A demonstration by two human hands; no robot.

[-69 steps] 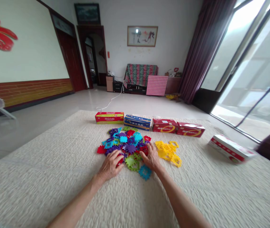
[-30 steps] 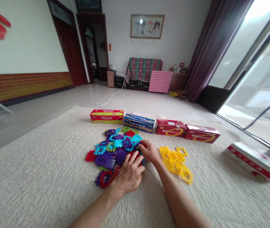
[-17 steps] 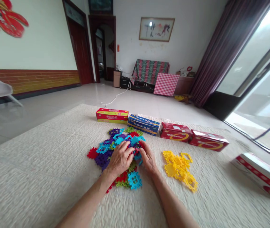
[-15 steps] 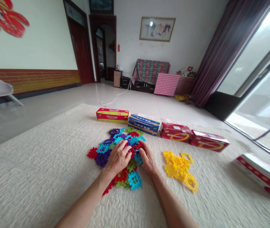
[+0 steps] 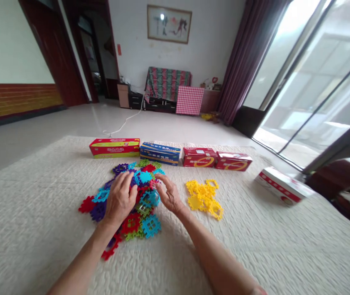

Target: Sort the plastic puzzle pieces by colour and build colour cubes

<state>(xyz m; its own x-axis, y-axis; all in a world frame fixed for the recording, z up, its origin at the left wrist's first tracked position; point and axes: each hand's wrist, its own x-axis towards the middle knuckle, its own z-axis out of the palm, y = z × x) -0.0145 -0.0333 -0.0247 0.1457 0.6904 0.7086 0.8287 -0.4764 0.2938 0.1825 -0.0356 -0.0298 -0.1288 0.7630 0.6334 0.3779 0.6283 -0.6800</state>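
A pile of flat, toothed plastic building pieces in purple, blue, red and green [image 5: 151,225] lies on the quilted mat. My left hand [image 5: 121,196] rests on the pile's left side, fingers bent over purple and blue pieces, thumb apart from them. At the pile's right edge, my right hand [image 5: 169,193] pinches a red piece [image 5: 154,184] between thumb and fingers. Just left of that piece is a light blue piece [image 5: 145,177]. A separate heap of yellow pieces [image 5: 200,198] lies to the right of my right hand.
Behind the pile stands a row of boxes: a red-and-yellow box [image 5: 114,148], a blue box [image 5: 159,153] and two dark red boxes [image 5: 199,157]. A white-and-red box [image 5: 283,185] lies at the right on the cream mat [image 5: 39,229]. A white cable [image 5: 126,120] runs across the floor.
The view has turned to the right, so everything sits further left. My right hand has drawn slightly away from my left, with a red piece at its fingertips.
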